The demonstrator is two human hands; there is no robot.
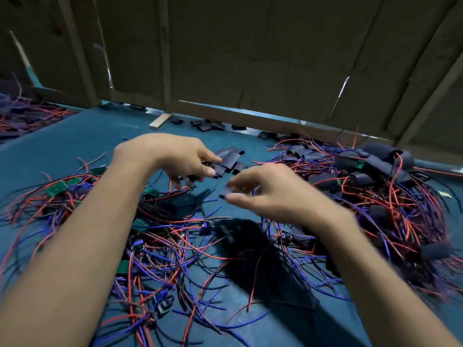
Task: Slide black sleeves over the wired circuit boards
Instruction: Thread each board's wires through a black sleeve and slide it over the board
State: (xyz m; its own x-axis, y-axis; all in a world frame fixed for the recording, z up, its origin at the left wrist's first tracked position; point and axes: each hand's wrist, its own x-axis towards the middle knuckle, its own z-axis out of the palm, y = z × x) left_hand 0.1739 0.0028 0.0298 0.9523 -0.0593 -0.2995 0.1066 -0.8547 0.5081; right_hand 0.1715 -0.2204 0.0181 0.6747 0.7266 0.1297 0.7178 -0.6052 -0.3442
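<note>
far-left pile: wired boards (27, 116) lying at the bench's (75, 141) far left edge, red and blue leads tangled; sleeved or bare, too blurred to tell.
bare boards: green circuit boards (56, 189) with red/blue/black wires lying spread along the left side and near edge of the bench; likely the supply waiting for sleeves.
left hand: left hand (175, 156) hovering over mid-bench, fingers curled down, tips touching the loose sleeves; whether it is actually pinching one, cannot tell. Looks like it is picking the next sleeve.
loose sleeves: black sleeves (229, 159) lying flat in a small heap at mid-bench, just beyond both hands, so likely kept within easy reach. More strewn along the far edge (208, 126) under the cardboard wall (250, 58).
right hand: right hand (265, 191) hovering just right of the left, the two hands near but not touching; thumb and fingers closing toward a small dark piece (226, 190), motion-blurred, grip unclear.
dark blur: black smear (240, 236) below the right hand, cannot identify.
sleeved pile: boards already in black sleeves (375, 161) heaped at the bench's right side, wires trailing toward the near edge; seemingly the done stack.
writing: none readable anywhere; no brand or label legible.
</note>
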